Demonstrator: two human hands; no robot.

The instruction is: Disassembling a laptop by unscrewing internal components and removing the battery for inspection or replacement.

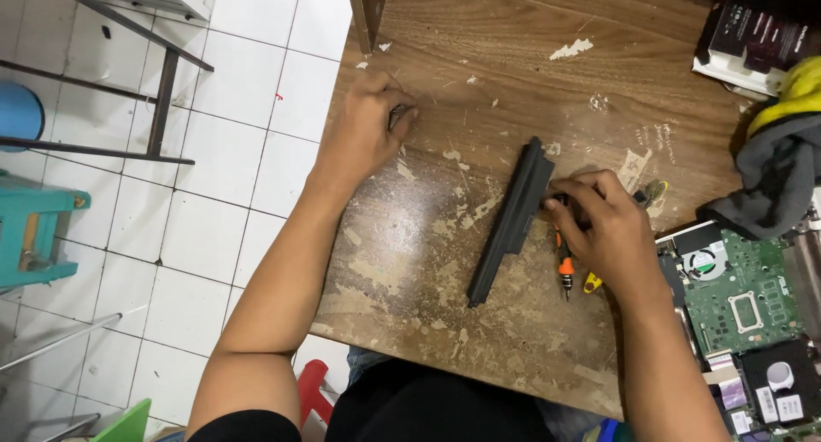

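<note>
A long black laptop battery [511, 221] lies at a slant in the middle of the worn wooden table [479, 57]. My right hand [603, 230] rests beside its upper end, fingertips touching the battery, over an orange-and-black screwdriver [564, 269] and a yellow-handled tool [593, 281] lying on the table. My left hand [368, 121] is at the table's left edge, fingers curled around a small dark object that I cannot make out.
An opened laptop with a green circuit board and fan [740, 292] sits at the right edge. Grey and yellow cloth [782, 164] and a dark box [757, 32] lie at the back right. White tiled floor, a teal stool [38, 228] and a metal frame [162, 100] are left.
</note>
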